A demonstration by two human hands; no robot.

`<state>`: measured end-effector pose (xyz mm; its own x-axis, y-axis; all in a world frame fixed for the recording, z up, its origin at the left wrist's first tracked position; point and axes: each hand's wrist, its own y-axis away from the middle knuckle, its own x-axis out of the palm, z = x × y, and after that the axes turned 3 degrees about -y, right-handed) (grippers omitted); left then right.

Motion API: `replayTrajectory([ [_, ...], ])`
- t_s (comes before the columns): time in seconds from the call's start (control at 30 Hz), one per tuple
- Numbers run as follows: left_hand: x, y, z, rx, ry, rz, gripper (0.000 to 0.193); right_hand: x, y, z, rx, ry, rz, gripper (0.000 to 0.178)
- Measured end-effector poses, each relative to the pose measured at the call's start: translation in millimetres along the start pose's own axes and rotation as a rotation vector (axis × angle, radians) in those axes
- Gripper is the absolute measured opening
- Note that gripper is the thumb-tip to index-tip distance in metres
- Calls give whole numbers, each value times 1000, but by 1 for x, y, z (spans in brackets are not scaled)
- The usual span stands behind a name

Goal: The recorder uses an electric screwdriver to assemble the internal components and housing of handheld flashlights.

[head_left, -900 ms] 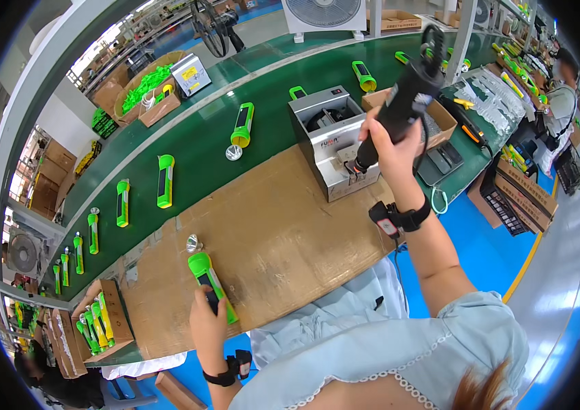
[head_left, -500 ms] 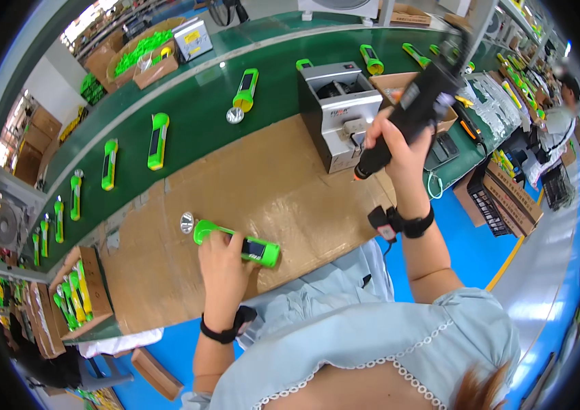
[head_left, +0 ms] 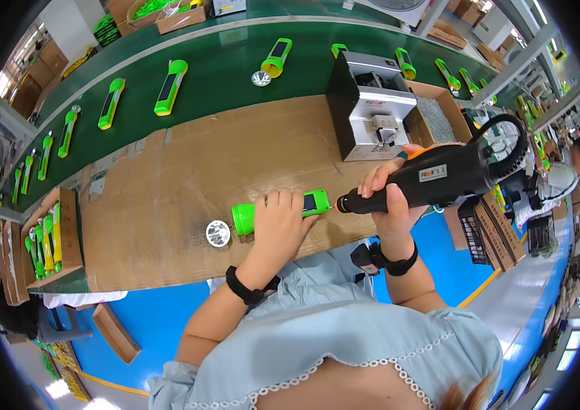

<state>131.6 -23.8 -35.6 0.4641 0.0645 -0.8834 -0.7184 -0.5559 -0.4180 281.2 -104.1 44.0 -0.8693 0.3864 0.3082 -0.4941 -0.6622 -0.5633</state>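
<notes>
A green flashlight body (head_left: 243, 219) with a dark panel lies on its side on the cardboard, its wide end to the left. My left hand (head_left: 280, 222) is closed over its middle. A silver reflector (head_left: 218, 234) sits beside the wide end; a thin wire seems to link the two. My right hand (head_left: 393, 198) wraps round a black electric screwdriver (head_left: 440, 176), held nearly level with its tip pointing left. The tip meets the narrow right end of the flashlight, or comes very close to it; exact contact is too small to tell.
Behind the cardboard sheet (head_left: 187, 164), several green flashlights stand along the green belt (head_left: 221, 75). A silver-and-black screw feeder (head_left: 378, 113) is at the back right, beside a carton of small parts (head_left: 433, 119). At the left edge sits a carton of flashlights (head_left: 68, 225).
My right hand has lowered the screwdriver and swung it from steep to nearly level, its tip now at the flashlight. My left hand and the flashlight have shifted; the view has also moved.
</notes>
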Motion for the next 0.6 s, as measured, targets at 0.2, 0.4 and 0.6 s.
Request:
replayTrajectory([
  [0.2,3,2,2,4,-10,-22,46,4,3,-1,-23,11,15,57],
  [0.4,2,1,2,-6,-10,-17,47,5,9,-18,-4,-5,39,55],
  [0.6,1,1,2,0,7,-43,46,1,12,-32,-23,14,204,54],
])
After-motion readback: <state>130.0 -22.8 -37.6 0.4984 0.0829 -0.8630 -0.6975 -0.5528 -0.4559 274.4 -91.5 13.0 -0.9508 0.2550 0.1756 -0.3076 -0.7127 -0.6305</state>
